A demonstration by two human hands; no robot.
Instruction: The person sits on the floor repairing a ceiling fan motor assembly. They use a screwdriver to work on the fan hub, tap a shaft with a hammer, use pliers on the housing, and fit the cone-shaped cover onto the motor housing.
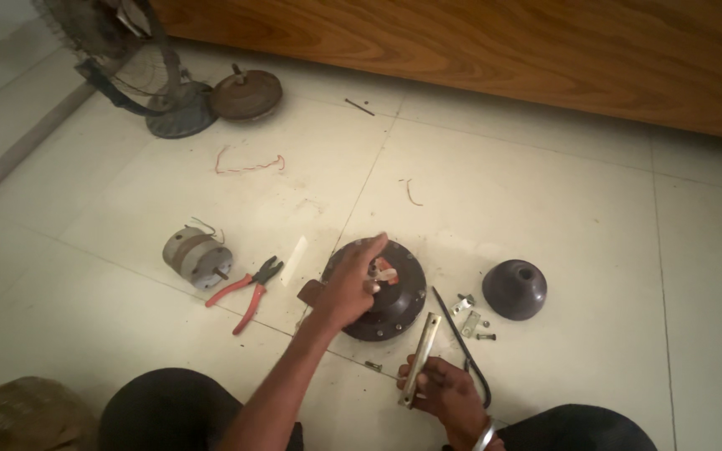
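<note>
A dark, round motor housing (394, 292) lies on the pale glossy tile floor (545, 217), just ahead of the knees. Its surface is dull metal, domed, with small bolt heads spaced around the rim. The left hand (350, 286) is laid over its left half, fingers partly curled, the index finger stretched forward past the rim; small reddish and white parts (384, 271) at the hub are touched by the fingertips.

A flat, pale metal bar (420, 359) with a slot along its length is gripped at the lower end by the right hand (449, 392), fingers closed around it. A metal bangle (485, 434) is worn on that wrist. A thin black cable (464, 342) runs beside the bar.

To the right, a smooth dark dome-shaped cover (515, 289) with a hole at the top is seen, with small bright brackets and screws (470, 316) between it and the housing.

To the left, red-handled pliers (246, 291) lie open, near a grey cylindrical motor (196, 255) with loose wires. Farther off, a rusty round disc (247, 93), a wire-grilled fan on a round base (179, 108), and a thin red wire (248, 163) are noted. Grained wooden panelling (503, 50) spans the top.

No labels can be made out.
</note>
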